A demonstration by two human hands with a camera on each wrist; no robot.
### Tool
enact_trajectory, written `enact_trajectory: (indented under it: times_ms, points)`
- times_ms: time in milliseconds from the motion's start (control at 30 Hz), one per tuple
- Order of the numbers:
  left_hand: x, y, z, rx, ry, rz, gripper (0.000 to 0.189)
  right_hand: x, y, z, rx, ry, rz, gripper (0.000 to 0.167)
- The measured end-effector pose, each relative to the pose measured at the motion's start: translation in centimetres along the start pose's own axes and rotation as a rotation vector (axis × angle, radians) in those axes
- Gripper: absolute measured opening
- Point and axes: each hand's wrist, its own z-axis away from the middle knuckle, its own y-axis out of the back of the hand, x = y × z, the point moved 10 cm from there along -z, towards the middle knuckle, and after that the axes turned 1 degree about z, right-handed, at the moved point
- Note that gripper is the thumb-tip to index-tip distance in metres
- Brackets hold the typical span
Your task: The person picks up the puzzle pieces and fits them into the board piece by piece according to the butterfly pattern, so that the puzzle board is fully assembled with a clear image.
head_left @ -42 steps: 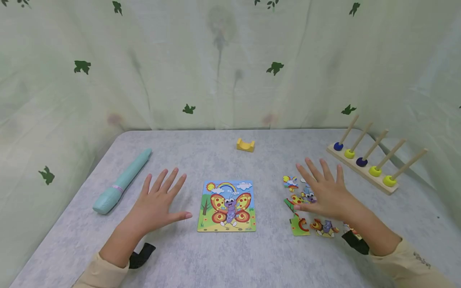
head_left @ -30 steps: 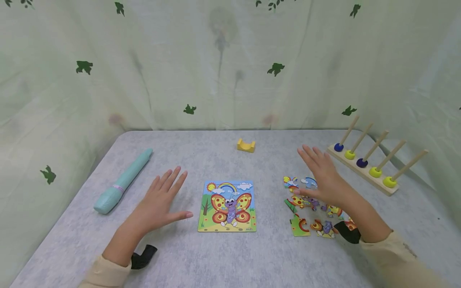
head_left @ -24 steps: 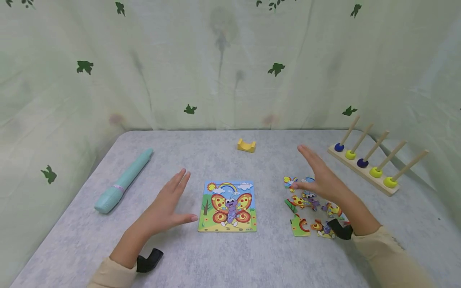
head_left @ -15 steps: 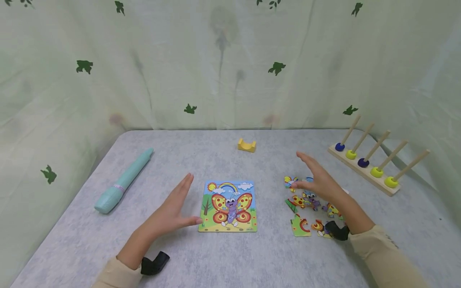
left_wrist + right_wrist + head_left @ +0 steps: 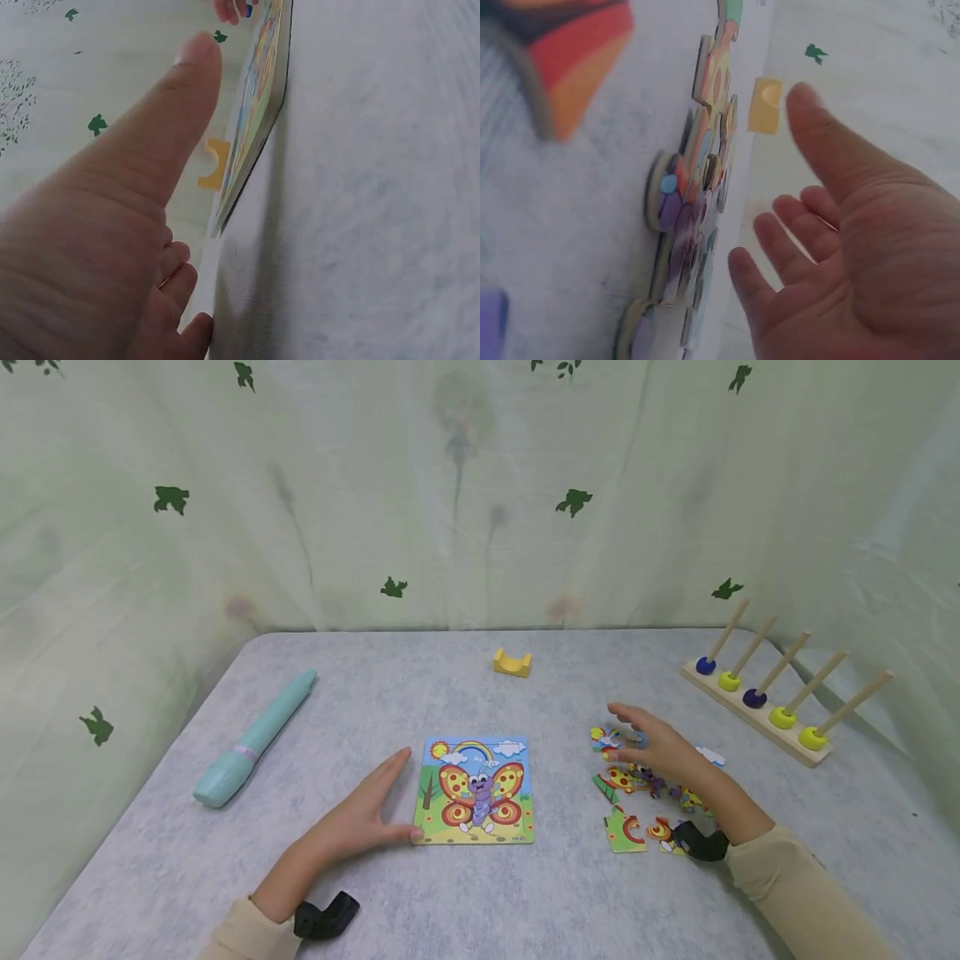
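Observation:
A square butterfly picture board (image 5: 480, 827) lies flat in the middle of the table. My left hand (image 5: 352, 818) is at its left side, fingers stretched forward, the thumb tip right at the lower left corner. In the left wrist view that thumb (image 5: 180, 105) overlaps the board (image 5: 259, 112), seen edge-on. Loose jigsaw pieces (image 5: 624, 833) are spread out to the right. Over their upper rows hovers my right hand (image 5: 667, 753), partly hiding them. The right wrist view shows its thumb and loosely bent fingers apart, nothing between them, beside several pieces (image 5: 675, 199).
At the left lies a long teal tapered object (image 5: 255, 743) with a pinkish band, like a furled umbrella. A yellow arch block (image 5: 512, 665) sits toward the back. A wooden peg stand (image 5: 750, 714) with blue and yellow beads stands at the back right. A curtain hangs behind the table.
My left hand has moved right and down to the board's left edge, its fingers coming together. My right hand has turned and lowered over the pieces, its fingers bending. The board has stayed put.

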Motion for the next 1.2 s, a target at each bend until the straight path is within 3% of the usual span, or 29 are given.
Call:
enact_trajectory:
  times_ms: [233,600,833,1000,1200]
  points:
    - [-0.1,-0.5,0.0,-0.010,-0.045,-0.031,0.107,1.0,-0.4,0.1,-0.022,-0.006,0.012,0.068]
    - [0.2,-1.0,0.0,-0.058,-0.111,-0.084,0.093,1.1,-0.7,-0.3,-0.002,0.031,0.121,0.050]
    - [0.3,-1.0,0.0,-0.063,-0.104,-0.094,0.093,0.5,-0.4,-0.3,0.012,0.027,0.188,0.048]
    - [0.4,-0.9,0.1,-0.063,-0.092,-0.095,0.093,-2.0,0.5,-0.3,0.082,0.083,0.179,0.048]
    - [0.4,-0.9,0.1,-0.063,-0.087,-0.097,0.093,-8.3,0.6,0.0,0.162,0.261,0.141,0.045]
